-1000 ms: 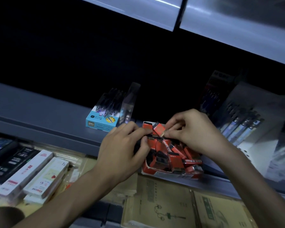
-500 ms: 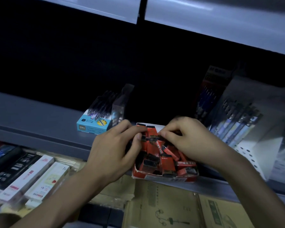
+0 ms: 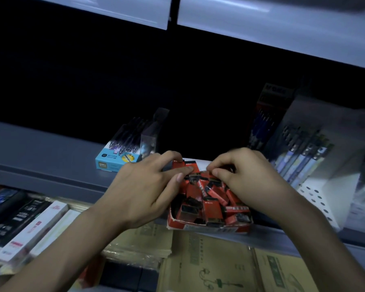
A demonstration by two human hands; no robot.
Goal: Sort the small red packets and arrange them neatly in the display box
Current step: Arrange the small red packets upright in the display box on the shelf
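Head view: looks down on the display box (image 3: 209,226), set at the very front lip of the grey shelf (image 3: 51,159), front wall ragged at the left corner. Holds the red packets (image 3: 212,204) in a loose jumble, tilted every way, some with dark ends up. Shows the left hand (image 3: 143,188) over the box's left rim, forefinger and thumb closed on a rear packet (image 3: 195,165) standing near the back wall. Puts the right hand (image 3: 249,178) over the right half, fingers curled down among the packets, tips blurred; cannot tell whether clamped on one. Leaves some bare shelf between the box and the blue pen box (image 3: 114,160) at left. Crowds the right side with pen packs (image 3: 303,159) and a white perforated divider (image 3: 316,199) close by. Caps the space with an upper shelf (image 3: 261,28) well above. Finds brown envelopes (image 3: 209,266) and white boxes (image 3: 36,226) below the lip.
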